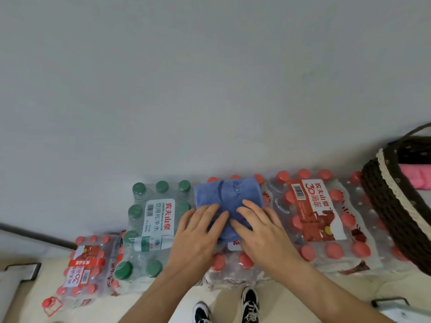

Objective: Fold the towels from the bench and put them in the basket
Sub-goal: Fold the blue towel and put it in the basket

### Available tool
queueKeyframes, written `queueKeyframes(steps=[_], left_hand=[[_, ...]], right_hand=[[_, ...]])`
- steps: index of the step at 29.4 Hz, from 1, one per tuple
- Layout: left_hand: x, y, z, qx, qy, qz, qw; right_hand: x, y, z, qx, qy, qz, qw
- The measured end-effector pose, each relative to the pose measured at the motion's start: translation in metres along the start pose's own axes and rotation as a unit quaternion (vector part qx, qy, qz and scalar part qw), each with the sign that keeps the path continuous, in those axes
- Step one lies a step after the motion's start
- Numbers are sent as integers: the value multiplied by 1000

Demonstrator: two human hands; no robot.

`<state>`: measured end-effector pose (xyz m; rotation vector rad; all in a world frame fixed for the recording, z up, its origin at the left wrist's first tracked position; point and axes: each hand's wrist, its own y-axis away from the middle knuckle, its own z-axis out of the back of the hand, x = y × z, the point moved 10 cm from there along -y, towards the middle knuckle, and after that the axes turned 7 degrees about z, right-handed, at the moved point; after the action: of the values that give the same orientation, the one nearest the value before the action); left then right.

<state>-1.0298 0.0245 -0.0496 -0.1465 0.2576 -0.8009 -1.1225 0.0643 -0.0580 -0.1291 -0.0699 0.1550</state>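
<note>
Atop the red-cap pack (233, 262), a folded blue towel (229, 194) lies flat, near the wall. My left hand (198, 231) and right hand (261, 229) both press its near half, fingers straight, gripping nothing. Green-cap pack (149, 220) sits just left. Basket (391, 190) at far right, pink towel (417, 178) inside.

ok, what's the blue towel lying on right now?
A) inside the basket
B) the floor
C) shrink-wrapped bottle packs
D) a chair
C: the towel lies across red-capped bottle packs, with the left hand and right hand pressing flat on it; the basket stands apart to the right.
</note>
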Motion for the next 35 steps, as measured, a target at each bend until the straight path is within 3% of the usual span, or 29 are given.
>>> queueKeyframes(steps=[4, 8, 11, 13, 16, 21, 24, 30, 35], left_hand=[[-14, -1, -21, 50, -20, -48, 997], [-7, 11, -38, 127, 32, -60, 990], [-4, 20, -36, 128, 30, -73, 989], [-6, 25, -33, 118, 10, -85, 989], [-9, 27, -28, 88, -14, -92, 992], [-6, 25, -26, 94, 6, -64, 994], [-4, 24, -23, 107, 36, -49, 992], [-1, 6, -5, 103, 96, -45, 989], [25, -6, -2, 188, 224, 70, 954]], right_hand=[[10, -3, 1, 67, -50, 41, 996], [-1, -18, 24, 37, -148, 11, 988], [-10, -18, -4, 86, -67, 13, 994], [-17, -10, -30, 145, -62, -1, 988], [-22, -7, -41, 152, -76, 4, 985], [-15, -14, -16, 95, -5, 15, 995], [7, 1, 0, 21, -27, 92, 995], [9, 19, -10, 27, -4, 156, 987], [2, 14, 15, -27, -83, 116, 989]])
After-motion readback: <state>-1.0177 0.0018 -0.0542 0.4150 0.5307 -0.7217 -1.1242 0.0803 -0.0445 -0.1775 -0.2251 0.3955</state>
